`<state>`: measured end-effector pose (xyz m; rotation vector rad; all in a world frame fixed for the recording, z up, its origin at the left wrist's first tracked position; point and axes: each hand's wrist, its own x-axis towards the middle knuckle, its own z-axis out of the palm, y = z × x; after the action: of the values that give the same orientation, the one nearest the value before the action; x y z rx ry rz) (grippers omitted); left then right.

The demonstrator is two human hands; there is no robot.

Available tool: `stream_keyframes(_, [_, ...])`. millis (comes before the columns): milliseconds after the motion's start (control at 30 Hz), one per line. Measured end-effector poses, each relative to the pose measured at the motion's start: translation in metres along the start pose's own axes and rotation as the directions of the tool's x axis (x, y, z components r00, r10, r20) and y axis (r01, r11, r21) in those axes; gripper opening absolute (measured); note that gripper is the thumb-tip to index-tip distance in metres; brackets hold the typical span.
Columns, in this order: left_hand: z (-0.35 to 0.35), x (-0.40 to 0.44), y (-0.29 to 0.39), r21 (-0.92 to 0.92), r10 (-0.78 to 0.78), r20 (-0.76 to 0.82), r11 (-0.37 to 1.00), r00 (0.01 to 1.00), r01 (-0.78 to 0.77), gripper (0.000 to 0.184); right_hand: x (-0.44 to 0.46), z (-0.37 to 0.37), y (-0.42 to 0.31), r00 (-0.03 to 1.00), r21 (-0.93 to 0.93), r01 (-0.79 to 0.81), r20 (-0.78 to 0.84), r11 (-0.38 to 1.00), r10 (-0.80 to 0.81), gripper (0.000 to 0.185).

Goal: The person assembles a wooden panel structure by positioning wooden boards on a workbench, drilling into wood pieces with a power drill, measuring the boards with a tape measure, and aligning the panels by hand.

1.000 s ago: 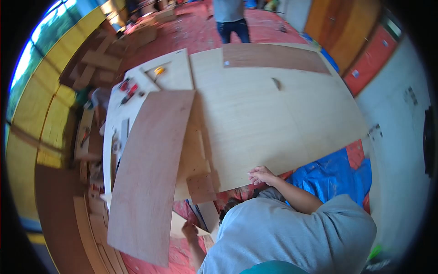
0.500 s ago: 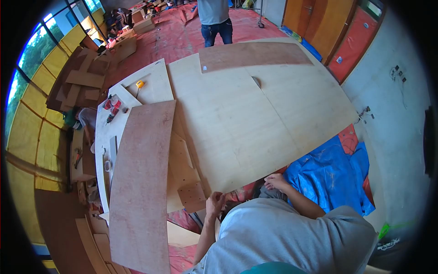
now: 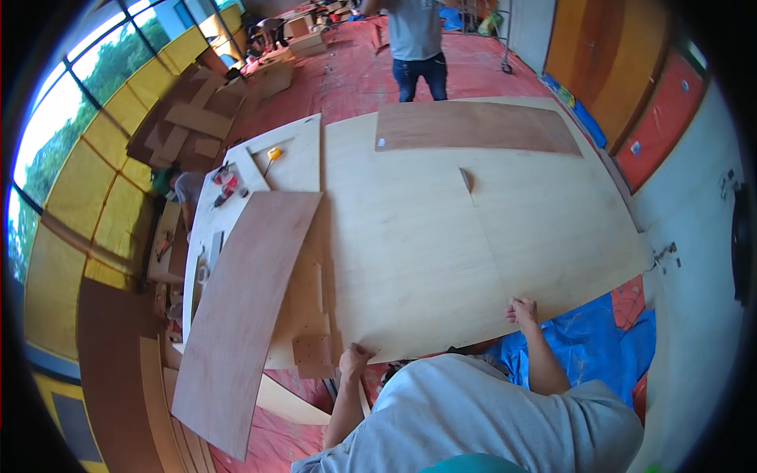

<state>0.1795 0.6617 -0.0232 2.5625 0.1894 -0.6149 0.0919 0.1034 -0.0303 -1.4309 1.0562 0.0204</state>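
A large pale plywood sheet lies flat in front of me. My left hand is at its near edge, beside a small brown board with holes; the fingers are bent together, and what they hold, if anything, is hidden. Over the sheet's near right part is my right hand, its fingers curled closed around something too small to make out, if anything. A long brown plywood strip lies slantwise to my left and overhangs the near side. A half-round metal piece stands up from the sheet near a thin seam line.
At left are a red drill and a yellow tape measure. Another brown panel lies along the far edge. A person stands beyond; another bends at left. A blue tarp covers the floor at right.
My right hand has moved from below the near edge to over the sheet. My left hand has shifted onto the sheet's near edge. The view has tilted and turned a little left.
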Motion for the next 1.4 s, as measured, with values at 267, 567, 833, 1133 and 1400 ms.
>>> stream_keyframes(267, [0.011, 0.020, -0.007, -0.033, -0.168, 0.055, 0.985, 0.984, 0.170, 0.038, 0.059, -0.063, 0.004, 0.970, 0.098, -0.233, 0.086, 0.967, 0.226, 0.050])
stream_keyframes(567, [0.001, 0.028, 0.011, -0.121, -0.206, 0.206, 0.965, 0.957, 0.234, 0.028, 0.062, -0.059, -0.006, 0.958, 0.045, -0.285, 0.012, 0.957, 0.285, 0.061])
stream_keyframes(833, [-0.019, 0.038, 0.024, -0.073, -0.189, 0.382, 0.970, 0.904, 0.233, 0.029, 0.062, -0.055, -0.004, 0.971, 0.034, -0.229, -0.056, 0.973, 0.231, 0.057])
stream_keyframes(1133, [-0.012, 0.035, 0.007, -0.132, -0.120, 0.325, 0.976, 0.938, 0.171, 0.029, 0.056, -0.057, -0.004, 0.973, 0.005, -0.224, -0.060, 0.974, 0.224, 0.056])
stream_keyframes(1400, [-0.012, 0.042, -0.002, -0.067, -0.085, 0.361, 0.991, 0.929, 0.117, 0.032, 0.060, -0.054, -0.008, 0.964, -0.036, -0.265, -0.045, 0.964, 0.264, 0.058])
